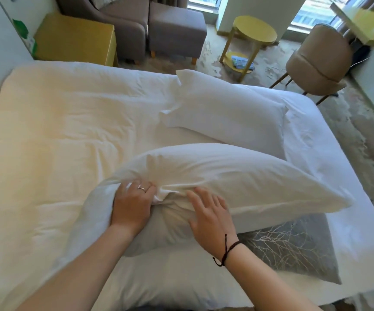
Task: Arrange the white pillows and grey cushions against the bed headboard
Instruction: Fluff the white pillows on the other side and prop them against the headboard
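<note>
My left hand (pixel 132 204) grips bunched fabric of the near white pillow (pixel 237 176); my right hand (pixel 210 215) lies flat on it, fingers spread. That pillow partly covers a grey cushion (pixel 293 248) at near right. Second white pillow (pixel 228 113) lies farther out on the bed (pixel 58 122).

bright daylight comes in through the windows (pixel 311 12) at the far side of the room, and their glass is washed out to glare. the duvet (pixel 69 122) reads warm yellowish on its left part and cool bluish white toward the windows. soft shadows lie under the near pillow (pixel 237 173) and below both forearms. the wide lens bends the bed's edges and stretches the corners of the view. the right hand (pixel 210 214) is slightly smeared, and fine detail looks soft overall.
</note>
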Action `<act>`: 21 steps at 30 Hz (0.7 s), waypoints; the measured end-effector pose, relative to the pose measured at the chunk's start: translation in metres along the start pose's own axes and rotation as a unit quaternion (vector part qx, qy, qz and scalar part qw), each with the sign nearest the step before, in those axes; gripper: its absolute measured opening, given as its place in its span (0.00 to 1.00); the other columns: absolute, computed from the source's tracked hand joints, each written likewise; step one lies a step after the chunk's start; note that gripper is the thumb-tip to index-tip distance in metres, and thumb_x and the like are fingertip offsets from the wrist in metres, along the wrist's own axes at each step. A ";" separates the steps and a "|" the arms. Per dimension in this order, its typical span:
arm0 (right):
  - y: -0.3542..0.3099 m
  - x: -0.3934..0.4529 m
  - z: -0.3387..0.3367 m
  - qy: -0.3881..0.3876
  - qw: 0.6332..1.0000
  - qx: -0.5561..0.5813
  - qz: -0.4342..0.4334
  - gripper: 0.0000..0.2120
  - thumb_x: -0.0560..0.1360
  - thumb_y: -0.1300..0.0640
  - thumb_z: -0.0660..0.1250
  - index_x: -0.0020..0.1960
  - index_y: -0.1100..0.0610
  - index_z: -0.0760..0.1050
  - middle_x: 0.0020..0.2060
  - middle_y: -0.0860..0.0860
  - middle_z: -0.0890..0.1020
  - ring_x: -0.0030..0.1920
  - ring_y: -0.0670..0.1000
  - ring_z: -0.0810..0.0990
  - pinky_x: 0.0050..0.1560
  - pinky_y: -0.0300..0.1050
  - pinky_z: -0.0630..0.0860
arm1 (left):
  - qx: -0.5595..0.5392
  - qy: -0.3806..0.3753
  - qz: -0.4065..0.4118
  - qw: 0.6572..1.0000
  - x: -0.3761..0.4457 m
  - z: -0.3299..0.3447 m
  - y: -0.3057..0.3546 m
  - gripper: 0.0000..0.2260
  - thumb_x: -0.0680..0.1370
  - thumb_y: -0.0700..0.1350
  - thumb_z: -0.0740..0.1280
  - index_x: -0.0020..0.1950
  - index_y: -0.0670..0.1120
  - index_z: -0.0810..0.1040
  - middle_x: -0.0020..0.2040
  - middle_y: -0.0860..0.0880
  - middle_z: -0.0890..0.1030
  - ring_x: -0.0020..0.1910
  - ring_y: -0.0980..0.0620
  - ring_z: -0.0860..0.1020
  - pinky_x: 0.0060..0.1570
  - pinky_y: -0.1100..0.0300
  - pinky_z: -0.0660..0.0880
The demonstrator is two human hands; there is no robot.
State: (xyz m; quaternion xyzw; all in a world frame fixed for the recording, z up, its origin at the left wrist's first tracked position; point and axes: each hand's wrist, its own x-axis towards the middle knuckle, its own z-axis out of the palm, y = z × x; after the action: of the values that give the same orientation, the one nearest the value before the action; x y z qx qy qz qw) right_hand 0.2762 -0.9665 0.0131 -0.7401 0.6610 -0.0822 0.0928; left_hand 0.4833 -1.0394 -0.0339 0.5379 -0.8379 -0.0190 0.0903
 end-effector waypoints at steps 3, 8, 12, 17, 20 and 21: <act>0.021 0.011 0.001 0.001 0.998 -0.062 0.005 0.38 0.66 0.50 0.71 0.73 0.51 0.61 0.72 0.52 0.65 0.74 0.57 0.62 0.74 0.57 0.58 | -0.002 -0.015 0.000 1.000 0.001 -0.001 -0.003 0.11 0.71 0.38 0.70 0.52 0.46 0.82 0.50 0.48 0.84 0.50 0.42 0.80 0.50 0.48 0.72; 0.042 0.030 0.008 -0.098 0.986 -0.135 -0.028 0.36 0.66 0.38 0.73 0.68 0.55 0.71 0.63 0.54 0.75 0.64 0.59 0.73 0.69 0.59 0.67 | 0.021 -0.047 -0.018 0.999 -0.006 -0.012 -0.001 0.07 0.69 0.37 0.69 0.43 0.48 0.81 0.41 0.49 0.83 0.44 0.43 0.80 0.45 0.50 0.73; 0.031 0.034 0.009 -0.073 0.981 -0.161 -0.078 0.11 0.59 0.62 0.74 0.36 0.53 0.75 0.33 0.50 0.78 0.35 0.55 0.77 0.37 0.46 0.74 | 0.030 -0.068 -0.009 0.997 -0.004 -0.028 0.008 0.06 0.66 0.38 0.65 0.36 0.49 0.78 0.34 0.49 0.80 0.38 0.44 0.80 0.43 0.50 0.74; 0.016 0.056 -0.016 -0.104 0.991 -0.055 -0.068 0.09 0.73 0.61 0.60 0.36 0.53 0.64 0.34 0.51 0.75 0.36 0.57 0.75 0.31 0.44 0.58 | 0.074 -0.039 0.009 0.996 0.005 -0.059 -0.007 0.08 0.66 0.36 0.70 0.38 0.49 0.76 0.34 0.50 0.78 0.37 0.44 0.79 0.47 0.47 0.72; -0.003 0.087 -0.061 -0.054 0.995 0.009 -0.080 0.15 0.75 0.56 0.59 0.32 0.53 0.59 0.30 0.49 0.68 0.32 0.56 0.69 0.28 0.45 0.55 | 0.107 0.020 -0.012 0.994 0.039 -0.099 -0.033 0.06 0.67 0.38 0.70 0.39 0.48 0.77 0.36 0.49 0.80 0.41 0.43 0.80 0.53 0.45 0.69; -0.012 0.100 -0.078 -0.048 0.995 0.027 -0.082 0.16 0.75 0.54 0.60 0.31 0.53 0.60 0.30 0.50 0.70 0.32 0.57 0.69 0.29 0.46 0.58 | 0.117 0.045 -0.023 0.992 0.055 -0.115 -0.040 0.05 0.68 0.38 0.69 0.40 0.48 0.78 0.37 0.48 0.80 0.43 0.43 0.80 0.55 0.44 0.68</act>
State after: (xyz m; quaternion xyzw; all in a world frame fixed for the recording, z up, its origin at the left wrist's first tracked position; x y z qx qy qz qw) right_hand 0.2796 -1.0670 0.0911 -0.7924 0.5901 -0.0717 0.1372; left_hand 0.5167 -1.0979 0.0815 0.5644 -0.8167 0.1015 0.0640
